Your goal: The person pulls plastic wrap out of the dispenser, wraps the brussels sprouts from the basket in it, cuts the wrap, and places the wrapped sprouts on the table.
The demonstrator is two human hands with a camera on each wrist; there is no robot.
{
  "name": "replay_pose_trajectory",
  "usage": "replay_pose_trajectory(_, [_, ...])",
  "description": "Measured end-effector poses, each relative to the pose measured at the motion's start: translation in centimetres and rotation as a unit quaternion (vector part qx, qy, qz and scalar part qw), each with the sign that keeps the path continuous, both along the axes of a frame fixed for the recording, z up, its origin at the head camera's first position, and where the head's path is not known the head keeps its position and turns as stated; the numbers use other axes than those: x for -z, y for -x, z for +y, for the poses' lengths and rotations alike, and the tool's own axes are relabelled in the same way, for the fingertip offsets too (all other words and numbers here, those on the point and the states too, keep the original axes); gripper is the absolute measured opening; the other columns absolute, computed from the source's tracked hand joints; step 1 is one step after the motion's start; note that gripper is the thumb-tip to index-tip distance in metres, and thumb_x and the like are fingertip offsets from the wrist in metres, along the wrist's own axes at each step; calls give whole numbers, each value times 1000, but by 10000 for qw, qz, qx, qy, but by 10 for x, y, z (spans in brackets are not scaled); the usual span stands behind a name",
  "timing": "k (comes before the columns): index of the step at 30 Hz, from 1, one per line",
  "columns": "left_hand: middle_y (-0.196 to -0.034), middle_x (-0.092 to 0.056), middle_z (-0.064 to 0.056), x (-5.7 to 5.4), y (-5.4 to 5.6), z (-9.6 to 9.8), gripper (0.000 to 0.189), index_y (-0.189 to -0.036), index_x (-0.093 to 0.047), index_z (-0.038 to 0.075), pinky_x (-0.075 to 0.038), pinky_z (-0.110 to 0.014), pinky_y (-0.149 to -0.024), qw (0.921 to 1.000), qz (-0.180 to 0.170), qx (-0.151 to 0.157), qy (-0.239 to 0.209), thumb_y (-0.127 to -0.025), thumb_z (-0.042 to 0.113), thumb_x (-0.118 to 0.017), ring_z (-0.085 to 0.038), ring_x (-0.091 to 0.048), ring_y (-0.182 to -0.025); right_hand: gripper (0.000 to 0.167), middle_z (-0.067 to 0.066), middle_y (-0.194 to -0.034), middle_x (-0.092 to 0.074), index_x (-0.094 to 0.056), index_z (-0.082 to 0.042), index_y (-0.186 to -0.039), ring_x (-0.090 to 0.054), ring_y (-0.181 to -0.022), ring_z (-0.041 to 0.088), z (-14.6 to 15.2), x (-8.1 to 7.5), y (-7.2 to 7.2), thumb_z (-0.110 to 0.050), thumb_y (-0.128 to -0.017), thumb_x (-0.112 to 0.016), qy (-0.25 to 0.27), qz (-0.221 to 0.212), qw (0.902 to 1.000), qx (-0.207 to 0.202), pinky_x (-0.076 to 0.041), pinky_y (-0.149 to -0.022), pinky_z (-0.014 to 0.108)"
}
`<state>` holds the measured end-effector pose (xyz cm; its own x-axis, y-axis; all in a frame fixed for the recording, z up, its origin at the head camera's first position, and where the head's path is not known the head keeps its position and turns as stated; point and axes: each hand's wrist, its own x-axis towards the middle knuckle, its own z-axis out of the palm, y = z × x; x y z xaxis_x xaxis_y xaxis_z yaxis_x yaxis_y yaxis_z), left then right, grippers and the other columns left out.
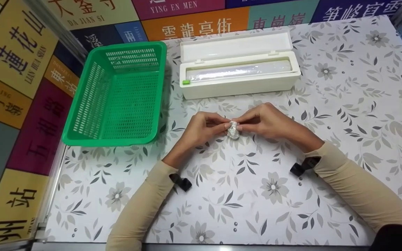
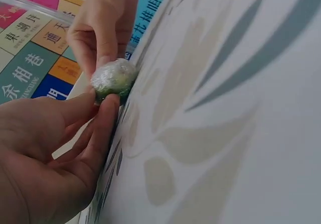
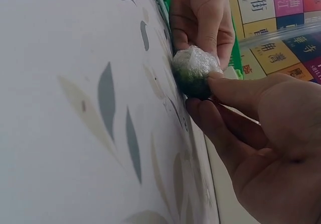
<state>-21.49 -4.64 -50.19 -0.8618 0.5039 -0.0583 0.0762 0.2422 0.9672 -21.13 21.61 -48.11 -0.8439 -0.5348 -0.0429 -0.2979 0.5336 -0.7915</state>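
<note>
A small, rounded green item in crumpled clear plastic wrap is between both hands, low over the flowered tabletop. In the left wrist view, white creased film covers the top of the wrapped green item, and green shows through below. My left hand pinches it from the left between thumb and fingers. From the other side, my right hand pinches it with thumb and fingertips, thumb on the film in the right wrist view. What the green item is, I cannot tell.
Behind the hands stands a long white box, its lid up, with a roll of clear plastic wrap inside and a green slider at its edge. A green plastic basket sits at the left. Printed panels border the table.
</note>
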Motion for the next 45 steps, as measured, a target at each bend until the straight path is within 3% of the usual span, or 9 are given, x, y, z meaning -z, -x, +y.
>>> replay_pose_trajectory(3, [-109,-84,-12,-2,0,0,19,-116,-83,5,-67,-29,-81,10000,-36,23,-30,-102,16,-78,-18,-82,-91,28,-6,-115,-83,-83,-28,-120,-77,-99,11,-1,1,1,-23,-93,-88,5,-113,9999,83,-62,-85,24])
replay_pose_trajectory(8, [-111,-82,-15,-6,0,-3,23,-121,-79,3,-66,-29,-83,9990,-239,349,-123,-100,11,-78,-20,-80,-94,28,-2,-114,-82,-81,-22,-121,-79,-98,15,-1,1,2,-24,-94,-87,153,-476,9987,48,-64,-88,25])
replay_pose_trajectory(15, [-117,-82,-13,-10,0,-1,28,-125,-79,5,-64,-31,-92,9978,-125,642,-106,-97,7,-81,-20,-79,-103,23,-4,-113,-82,-83,-25,-114,-79,-99,16,6,2,6,-38,-95,-85,272,-909,9953,201,-61,-85,24])
replay_pose_trajectory(18, [-116,-82,-12,-11,-1,1,28,-124,-80,6,-65,-30,-90,9981,-84,605,-24,-96,10,-82,-21,-79,-101,22,-2,-106,-84,-85,-24,-111,-80,-91,16,5,2,5,-38,-95,-85,258,-986,9945,249,-62,-79,25])
replay_pose_trajectory(22, [-110,-83,-10,-11,-5,4,27,-119,-81,8,-66,-29,-85,9996,-58,265,127,-93,13,-86,-20,-80,-96,24,4,-103,-84,-85,-17,-111,-81,-85,19,0,3,4,-35,-96,-85,460,-1164,9918,273,-66,-74,27])
replay_pose_trajectory(28, [-106,-84,-8,-11,-8,8,23,-117,-82,9,-65,-26,-82,9991,70,-119,390,-95,17,-85,-17,-79,-91,25,7,-110,-84,-84,-13,-119,-80,-94,17,2,0,5,-27,-98,-83,383,-841,9956,-181,-65,-82,23])
replay_pose_trajectory(31, [-109,-84,-8,-11,-8,7,25,-120,-81,9,-64,-26,-83,9989,79,3,465,-97,18,-84,-16,-79,-93,28,7,-108,-83,-84,-13,-118,-80,-93,17,4,1,7,-27,-93,-88,293,-765,9962,-302,-64,-83,22])
replay_pose_trajectory(38, [-118,-81,-10,-13,-6,3,37,-126,-77,4,-65,-30,-91,9974,63,568,431,-91,5,-87,-20,-79,-101,27,5,-100,-84,-86,-15,-109,-80,-85,17,4,7,6,-24,-85,-95,240,-606,9978,-117,-66,-77,25])
replay_pose_trajectory(45, [-115,-79,-12,-6,-4,3,38,-121,-75,6,-65,-34,-94,9995,133,298,-25,-86,-1,-89,-20,-78,-102,41,10,-114,-80,-76,-10,-128,-80,-94,19,2,11,7,-16,-89,-91,652,-704,9951,-242,-66,-85,26])
